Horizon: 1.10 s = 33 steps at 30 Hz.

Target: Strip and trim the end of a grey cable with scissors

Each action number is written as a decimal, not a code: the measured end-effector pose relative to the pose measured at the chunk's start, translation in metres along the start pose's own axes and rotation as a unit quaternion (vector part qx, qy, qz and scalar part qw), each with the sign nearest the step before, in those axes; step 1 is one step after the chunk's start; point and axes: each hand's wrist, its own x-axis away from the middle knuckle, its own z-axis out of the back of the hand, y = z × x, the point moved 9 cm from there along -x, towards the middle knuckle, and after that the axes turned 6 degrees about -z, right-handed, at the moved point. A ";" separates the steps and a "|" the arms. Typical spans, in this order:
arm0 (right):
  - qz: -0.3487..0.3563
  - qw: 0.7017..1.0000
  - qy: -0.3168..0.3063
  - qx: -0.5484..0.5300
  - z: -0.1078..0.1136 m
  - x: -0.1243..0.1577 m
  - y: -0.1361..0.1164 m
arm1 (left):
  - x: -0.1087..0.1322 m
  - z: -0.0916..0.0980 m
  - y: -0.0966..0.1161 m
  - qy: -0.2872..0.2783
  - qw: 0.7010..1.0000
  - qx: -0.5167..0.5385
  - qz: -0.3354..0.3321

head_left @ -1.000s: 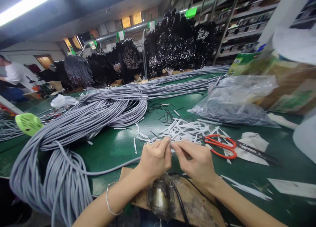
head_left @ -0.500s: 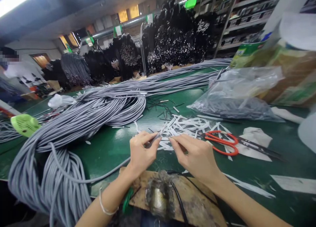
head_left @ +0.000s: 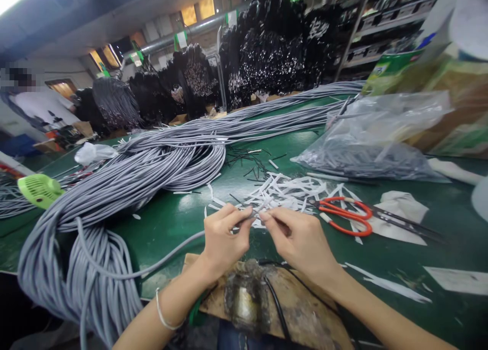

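My left hand [head_left: 225,235] pinches the end of a thin grey cable [head_left: 168,253] that trails left toward the big grey cable bundle [head_left: 114,187]. My right hand [head_left: 299,238] is closed in a pinch at the same cable tip, its fingertips almost meeting those of the left; what it grips there is too small to make out. Both hands hover over the green table [head_left: 179,223], just above a worn wooden block [head_left: 297,309] with a dark metal fixture [head_left: 246,299]. White paper strips [head_left: 290,192] lie just beyond the fingers.
Red-handled scissors [head_left: 345,215] lie to the right of the hands. A clear plastic bag of grey pieces [head_left: 366,147] sits at the back right beside cardboard boxes [head_left: 453,106]. A green fan [head_left: 38,190] is at far left. Black cable bunches [head_left: 267,50] hang behind. A person [head_left: 34,106] stands at far left.
My hands came slightly apart and then closed together again at the cable tip. The view has tilted down a little.
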 end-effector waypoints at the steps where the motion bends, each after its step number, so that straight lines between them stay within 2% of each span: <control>1: -0.031 0.999 -0.017 -0.030 -0.003 0.000 0.005 | 0.001 -0.002 0.002 -0.006 1.000 -0.006 -0.009; 3: -0.076 0.994 -0.032 -0.076 -0.008 0.000 0.012 | 0.002 -0.005 0.004 -0.017 1.000 -0.013 -0.023; 5: -0.072 0.993 -0.014 -0.089 -0.006 0.002 0.010 | 0.002 -0.005 0.004 -0.020 0.999 -0.014 -0.022; 8: 0.016 0.997 0.030 -0.070 0.002 0.005 -0.005 | 0.000 -0.004 0.000 -0.021 1.000 -0.010 0.009; 10: 0.056 0.996 0.038 -0.061 0.003 0.006 -0.010 | 0.001 -0.003 -0.001 -0.021 0.999 -0.014 0.021; 15: -0.018 0.999 0.040 -0.031 0.002 0.003 -0.001 | 0.006 -0.004 0.006 -0.017 0.997 -0.066 -0.045; 17: 0.049 0.997 0.037 -0.047 0.003 0.006 -0.020 | 0.006 -0.010 -0.010 -0.045 0.997 -0.064 -0.002; 19: 0.137 0.987 0.027 -0.080 0.005 0.013 -0.041 | 0.005 -0.017 -0.037 -0.083 0.992 -0.042 0.090; 20: 0.160 0.983 0.025 -0.091 0.006 0.015 -0.046 | 0.005 -0.018 -0.049 -0.094 0.985 -0.024 0.141; 22: 0.123 0.988 0.045 -0.082 0.011 0.010 -0.035 | 0.004 -0.017 -0.064 -0.086 0.972 0.030 0.215; 24: 0.067 0.995 0.071 -0.024 0.015 0.003 -0.017 | 0.001 -0.013 -0.062 -0.069 0.968 0.080 0.229; 27: 0.032 0.996 0.072 0.036 0.015 -0.003 0.001 | -0.005 -0.010 -0.041 -0.075 0.976 0.103 0.177; 30: 0.027 0.996 0.071 0.052 0.014 -0.004 0.003 | -0.004 -0.009 -0.029 -0.092 0.980 0.100 0.142; 33: 0.029 0.996 0.067 0.048 0.012 -0.002 -0.002 | -0.002 -0.011 -0.026 -0.103 0.981 0.102 0.131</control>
